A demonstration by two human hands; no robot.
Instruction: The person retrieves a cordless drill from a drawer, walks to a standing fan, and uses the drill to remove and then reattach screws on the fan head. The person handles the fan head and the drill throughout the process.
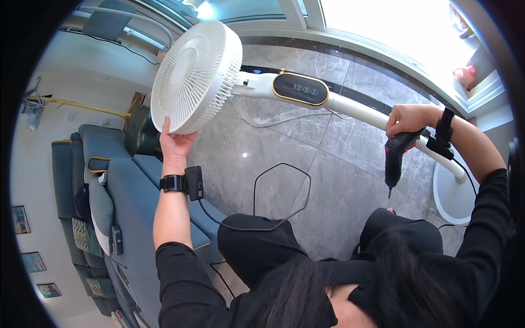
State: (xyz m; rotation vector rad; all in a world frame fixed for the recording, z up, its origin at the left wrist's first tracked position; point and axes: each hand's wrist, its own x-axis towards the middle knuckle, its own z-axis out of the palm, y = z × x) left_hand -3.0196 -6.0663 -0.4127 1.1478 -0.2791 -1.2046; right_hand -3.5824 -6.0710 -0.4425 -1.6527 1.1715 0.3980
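A white pedestal fan tilts across my view, its round slatted head [188, 76] at the upper left. My left hand [178, 145] grips the lower rim of that head, thumb on the front and the other fingers partly hidden behind. From the head, a black oval control panel [301, 89] and a white pole [358, 111] run right to the round base [451, 194]. Beside the lower pole my right hand [409, 118] is closed around a black and red cordless screwdriver [394, 164], its bit pointing down toward me. Whether that hand also touches the pole is unclear.
Grey marble tiles [279, 142] cover the floor. A blue sofa [136, 202] stands at left, with a dark rounded seat [143, 131] behind it. Glass doors with a pale frame [350, 41] line the far side. A black cable [281, 164] loops up from my left wrist device.
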